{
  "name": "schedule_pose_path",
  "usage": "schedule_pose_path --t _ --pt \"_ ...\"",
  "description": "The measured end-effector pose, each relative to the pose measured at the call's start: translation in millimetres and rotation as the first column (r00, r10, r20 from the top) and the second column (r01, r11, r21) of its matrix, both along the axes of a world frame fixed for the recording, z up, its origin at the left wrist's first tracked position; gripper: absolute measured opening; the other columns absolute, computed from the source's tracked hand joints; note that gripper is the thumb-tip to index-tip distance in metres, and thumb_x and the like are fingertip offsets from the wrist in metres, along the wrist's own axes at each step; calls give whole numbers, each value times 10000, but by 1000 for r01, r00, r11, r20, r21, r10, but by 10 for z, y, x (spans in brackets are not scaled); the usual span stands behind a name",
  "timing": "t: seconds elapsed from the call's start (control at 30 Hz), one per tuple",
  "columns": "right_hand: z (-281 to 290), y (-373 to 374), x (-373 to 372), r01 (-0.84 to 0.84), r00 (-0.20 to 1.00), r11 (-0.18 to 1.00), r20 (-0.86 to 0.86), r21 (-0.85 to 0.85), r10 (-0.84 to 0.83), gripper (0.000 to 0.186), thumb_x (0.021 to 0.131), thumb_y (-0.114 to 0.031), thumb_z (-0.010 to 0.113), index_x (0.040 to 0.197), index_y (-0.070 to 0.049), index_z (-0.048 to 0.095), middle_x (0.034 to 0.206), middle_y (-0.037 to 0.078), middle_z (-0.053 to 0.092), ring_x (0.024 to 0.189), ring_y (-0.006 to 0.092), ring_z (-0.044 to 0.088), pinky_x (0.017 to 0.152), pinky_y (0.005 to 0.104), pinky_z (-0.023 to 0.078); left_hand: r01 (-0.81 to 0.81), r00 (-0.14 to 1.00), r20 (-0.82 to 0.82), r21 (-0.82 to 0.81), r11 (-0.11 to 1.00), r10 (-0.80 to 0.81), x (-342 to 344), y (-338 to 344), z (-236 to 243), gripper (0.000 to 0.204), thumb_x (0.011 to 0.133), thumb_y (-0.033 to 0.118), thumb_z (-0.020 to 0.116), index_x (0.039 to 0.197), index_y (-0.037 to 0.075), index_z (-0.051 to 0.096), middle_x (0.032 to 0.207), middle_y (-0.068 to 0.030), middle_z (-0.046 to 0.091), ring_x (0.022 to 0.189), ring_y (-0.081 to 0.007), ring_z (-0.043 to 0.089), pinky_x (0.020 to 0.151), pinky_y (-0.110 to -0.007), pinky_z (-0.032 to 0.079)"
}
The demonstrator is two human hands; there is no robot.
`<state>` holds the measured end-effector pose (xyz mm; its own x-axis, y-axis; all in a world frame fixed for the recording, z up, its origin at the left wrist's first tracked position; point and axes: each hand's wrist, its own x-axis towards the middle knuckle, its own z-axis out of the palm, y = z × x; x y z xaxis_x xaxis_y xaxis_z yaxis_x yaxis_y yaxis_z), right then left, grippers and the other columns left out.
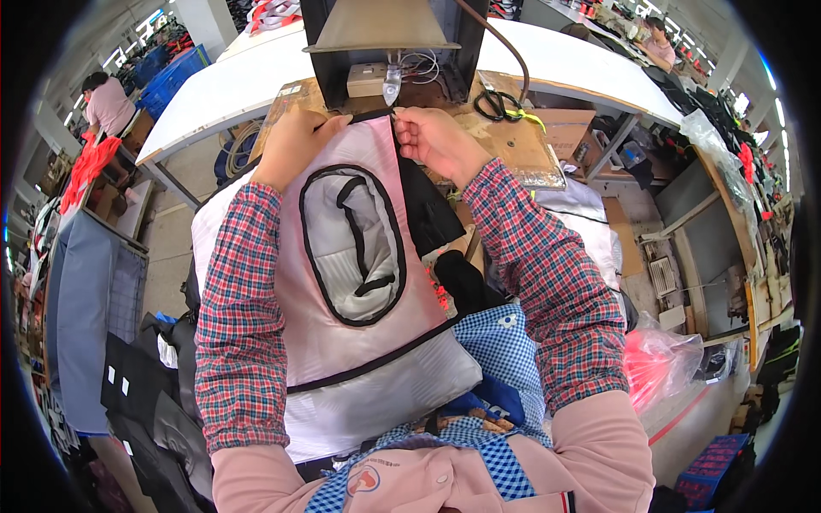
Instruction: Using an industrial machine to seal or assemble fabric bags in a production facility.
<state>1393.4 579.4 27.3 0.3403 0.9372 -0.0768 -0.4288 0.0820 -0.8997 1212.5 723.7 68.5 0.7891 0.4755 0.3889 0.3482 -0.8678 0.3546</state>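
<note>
- Clock directions run from the middle of the view.
- The pale pink-and-white fabric panel (295, 316) lies in front of the wearer from the centre toward 12 o'clock, its top edge on the wooden counter (534, 154); black binding (368, 374) trims it and rings its oval opening (398, 274).
- At 11 o'clock, the left hand (299, 147) has its fingers curled narrow on the panel's top edge, fingertips partly hidden.
- Just past 12, the right hand (440, 144) has its fingers pinched together on the panel's black-edged upper corner.
- At 12, just beyond both hands, stands a machine (380, 26) with a metal foot (392, 88).
- Black-handled scissors (494, 106) with a yellow-green strip lie toward 1.
- Near 6, the wearer's pink top (419, 487) bears a round red-and-blue emblem (364, 480); the lettering beside it is tiny.
- At 4, a white flower motif (507, 321) marks the blue checked apron (513, 363).
- At 8, black fabric (141, 415) carries small white rectangular labels (126, 387), with no writing discernible.
- Farther out at 4, a blue item (711, 468) shows reddish print, too small to read.
</note>
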Motion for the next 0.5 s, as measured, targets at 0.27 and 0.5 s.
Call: schedule_pose_path --t 0.27,0.5 --pt "-33 158 -17 57 991 998 -122 27 -53 184 923 -198 541 758 -116 553 670 -27 520 601 107 487 584 262 428 -9 999 49 7 1000 8 75 102 -31 503 876 453 618 793 -38 693 650 -256 595 596 -392 603 594 -441 475" --pt "-84 244 35 116 978 993 -177 27 -109 175 920 -175 536 760 -104 549 665 -15 523 582 119 489 553 283 432 -28 998 52 -9 1000 28 121 162 -59 508 876 456 608 799 -39 692 655 -257 597 615 -398 608 615 -449 475"
